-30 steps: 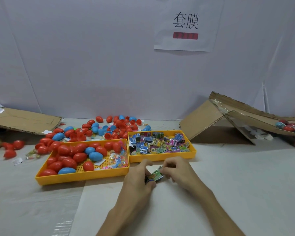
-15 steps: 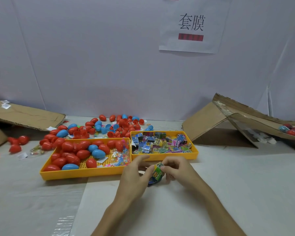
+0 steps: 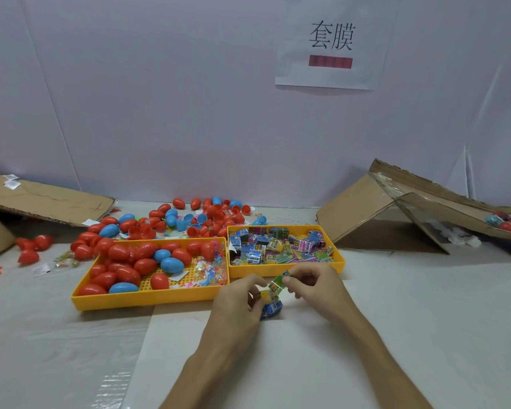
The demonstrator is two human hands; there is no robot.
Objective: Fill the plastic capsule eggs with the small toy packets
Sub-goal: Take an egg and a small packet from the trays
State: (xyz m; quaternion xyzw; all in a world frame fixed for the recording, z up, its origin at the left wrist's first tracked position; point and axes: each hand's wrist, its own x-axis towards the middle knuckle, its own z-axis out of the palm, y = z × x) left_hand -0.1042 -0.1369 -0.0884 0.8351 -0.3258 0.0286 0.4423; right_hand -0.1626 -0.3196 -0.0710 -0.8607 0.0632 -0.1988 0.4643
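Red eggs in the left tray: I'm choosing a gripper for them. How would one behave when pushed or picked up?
A red egg would probably roll if nudged: it is rounded, and many lie scattered over the table. The glossy shell may slip in a pinch. Likely light for its size: open halves behind the tray look hollow.

A green-and-yellow toy packet point(image 3: 279, 282) tilts out of a blue egg half point(image 3: 271, 310), pinched at its top by the right hand point(image 3: 316, 287) while the left hand point(image 3: 236, 302) grips the half. At 10 o'clock, closed red and blue eggs point(image 3: 142, 265) lie heaped in a yellow tray point(image 3: 148, 299); at 12 o'clock, printed packets point(image 3: 278, 246) fill a second tray point(image 3: 340, 262). Loose eggs point(image 3: 189, 219) lie scattered beyond, at 11 o'clock.
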